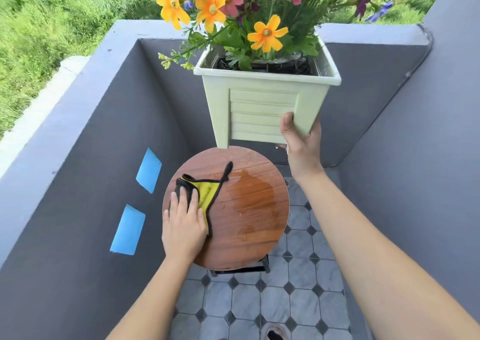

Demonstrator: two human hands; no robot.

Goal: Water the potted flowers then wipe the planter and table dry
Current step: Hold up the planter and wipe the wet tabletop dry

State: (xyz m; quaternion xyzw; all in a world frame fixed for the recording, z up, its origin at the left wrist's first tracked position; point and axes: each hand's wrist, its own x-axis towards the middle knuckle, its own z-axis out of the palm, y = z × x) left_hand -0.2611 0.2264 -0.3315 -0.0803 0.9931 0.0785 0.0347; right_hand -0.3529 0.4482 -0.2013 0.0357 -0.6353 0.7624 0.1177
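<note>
Right hand (301,142) grips a pale green square planter (259,106) mid-frame. Left hand (183,225) presses flat on a yellow-black cloth (206,194) on a round wooden table (246,241).

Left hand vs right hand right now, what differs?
The left hand lies flat, pressing the cloth on the table; the right hand grips the planter at its lower corner. The left hand is low; the right hand is raised, holding the planter up. Both are bare.
</note>
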